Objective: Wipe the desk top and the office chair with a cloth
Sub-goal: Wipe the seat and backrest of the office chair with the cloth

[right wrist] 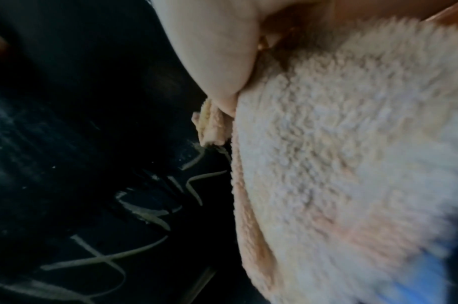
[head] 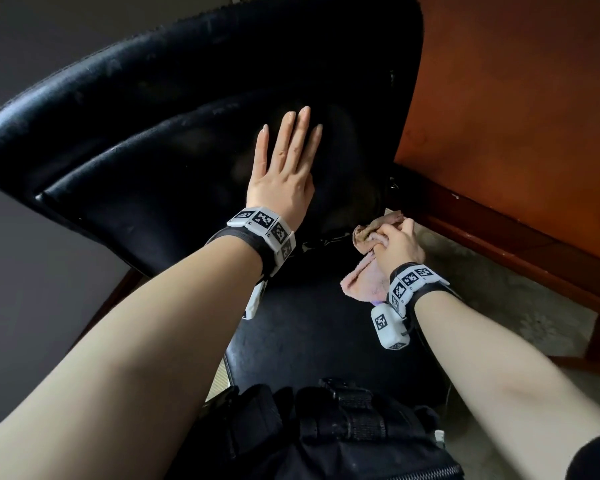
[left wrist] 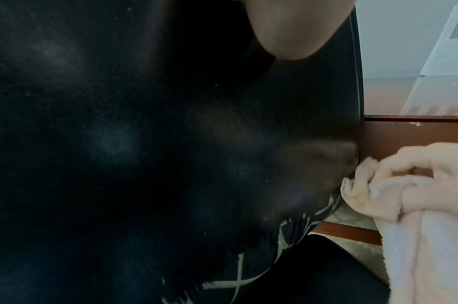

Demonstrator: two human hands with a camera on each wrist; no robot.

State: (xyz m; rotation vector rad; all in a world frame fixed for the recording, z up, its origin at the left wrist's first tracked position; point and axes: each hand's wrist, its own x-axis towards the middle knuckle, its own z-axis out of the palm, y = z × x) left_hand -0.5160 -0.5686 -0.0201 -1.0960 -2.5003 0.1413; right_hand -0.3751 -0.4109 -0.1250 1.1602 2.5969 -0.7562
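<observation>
A black leather office chair [head: 153,140] fills the head view, its backrest ahead and its seat [head: 309,327] below. My left hand [head: 284,161] lies flat on the backrest [left wrist: 119,144] with straight fingers. My right hand [head: 399,242] grips a bunched pink cloth [head: 368,268] at the lower right corner of the backrest, where the leather is cracked and peeling [right wrist: 150,205]. The cloth [right wrist: 352,164] fills the right wrist view, and in the left wrist view the same cloth [left wrist: 417,236] shows at the right edge.
A reddish-brown wooden desk [head: 516,109] stands close to the chair's right side, with its lower rail [head: 499,244] just beyond my right hand. Grey mottled floor [head: 499,306] shows under it. A black bag or harness [head: 343,438] sits at the bottom of the head view.
</observation>
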